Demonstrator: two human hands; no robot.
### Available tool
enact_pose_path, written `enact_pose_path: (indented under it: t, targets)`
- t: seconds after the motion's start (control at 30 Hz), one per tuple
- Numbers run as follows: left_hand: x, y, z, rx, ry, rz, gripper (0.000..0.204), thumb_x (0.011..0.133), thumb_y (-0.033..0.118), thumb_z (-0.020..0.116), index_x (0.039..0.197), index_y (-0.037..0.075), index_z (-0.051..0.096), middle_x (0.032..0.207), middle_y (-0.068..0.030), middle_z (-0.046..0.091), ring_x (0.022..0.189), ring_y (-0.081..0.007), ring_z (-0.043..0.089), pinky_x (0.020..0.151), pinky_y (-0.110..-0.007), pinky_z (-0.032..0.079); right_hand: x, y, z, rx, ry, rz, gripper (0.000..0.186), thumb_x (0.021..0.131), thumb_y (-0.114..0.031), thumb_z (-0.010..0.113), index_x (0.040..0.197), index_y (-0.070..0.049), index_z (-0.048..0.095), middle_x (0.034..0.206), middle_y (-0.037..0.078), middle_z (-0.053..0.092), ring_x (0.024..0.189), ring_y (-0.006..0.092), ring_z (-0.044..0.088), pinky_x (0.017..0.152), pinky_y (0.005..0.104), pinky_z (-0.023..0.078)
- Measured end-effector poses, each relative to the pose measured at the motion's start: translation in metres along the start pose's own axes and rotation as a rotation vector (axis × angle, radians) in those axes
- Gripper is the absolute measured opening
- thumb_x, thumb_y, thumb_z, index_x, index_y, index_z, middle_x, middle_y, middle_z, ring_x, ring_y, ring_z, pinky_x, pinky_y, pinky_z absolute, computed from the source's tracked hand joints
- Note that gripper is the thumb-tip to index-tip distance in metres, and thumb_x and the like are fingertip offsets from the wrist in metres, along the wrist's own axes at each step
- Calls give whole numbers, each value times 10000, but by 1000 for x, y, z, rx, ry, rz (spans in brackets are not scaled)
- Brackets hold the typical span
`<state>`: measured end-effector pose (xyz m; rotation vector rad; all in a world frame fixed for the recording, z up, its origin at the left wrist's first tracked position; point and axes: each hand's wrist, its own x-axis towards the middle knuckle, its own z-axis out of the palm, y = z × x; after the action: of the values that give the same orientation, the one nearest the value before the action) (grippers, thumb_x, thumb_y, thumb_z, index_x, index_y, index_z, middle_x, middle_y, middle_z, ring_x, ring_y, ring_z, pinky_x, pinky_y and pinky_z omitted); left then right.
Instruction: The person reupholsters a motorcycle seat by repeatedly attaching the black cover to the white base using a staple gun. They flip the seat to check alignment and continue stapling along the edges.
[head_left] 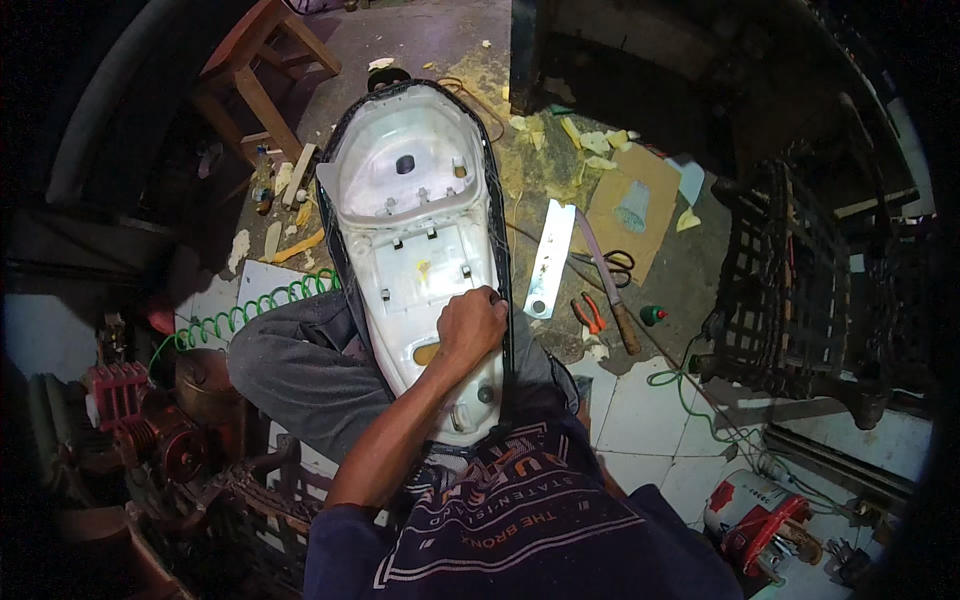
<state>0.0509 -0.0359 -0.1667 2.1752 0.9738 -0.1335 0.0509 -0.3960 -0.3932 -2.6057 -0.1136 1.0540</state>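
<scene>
A motorcycle seat lies upside down across my lap, its white plastic base (425, 270) facing up. Black seat cover (337, 240) material wraps around the rim of this base. From the lower left my left arm reaches across, and my left hand (470, 325) is closed at the base's right edge. Its fingers curl over the rim where the black cover meets it; the fingertips are partly hidden. My right hand does not show; only a bit of the right arm (613, 478) appears beside my shirt.
On the right floor lie a white ruler-like strip (550, 260), a long knife (625, 322), scissors (612, 268), orange pliers (588, 314) and cardboard (610, 205) among foam scraps. A green coiled hose (245, 312), compressor (175, 440), wooden stool (250, 75), red-white can (750, 515) and black rack (790, 280) surround me.
</scene>
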Motion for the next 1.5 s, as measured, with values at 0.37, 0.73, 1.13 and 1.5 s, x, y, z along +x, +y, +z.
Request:
enact_pose_path:
  t: [0.37,0.73,1.13,1.5]
  targets:
    - [12,15,3,200,-8,-157,270,920,264,669,1009,32,775,959,-262,756,947,-441,741,841,-516,587,76,3,-15,33,-21,-8,959,848,-299,751,1557,146,283,1202,382,676,1124,512,674,972,519,545]
    - [1,-109,-57,51,712,-221,678,926,212,659,1492,-90,442,1388,-345,549,1281,-470,543,1132,-507,405,29,-113,-63,420,71,-394,625,961,-288,687,1472,31,519,1263,255,697,1160,411,680,997,478,540]
    - [-10,-141,-82,-774,446,-266,481,992,351,703,1305,-3,610,1036,-75,709,844,-165,663,697,-280,517,18,-269,-81,674,-205,-590,701,1096,-352,509,1655,-19,249,1652,291,356,1546,401,347,1252,419,290]
    - [-26,-108,-45,-632,869,149,488,1130,372,414,1301,5,688,1207,-108,546,1150,-194,564,1010,-360,474,52,-259,-100,982,-381,-669,709,941,-194,703,1534,97,447,1310,134,696,1087,157,662,967,288,535]
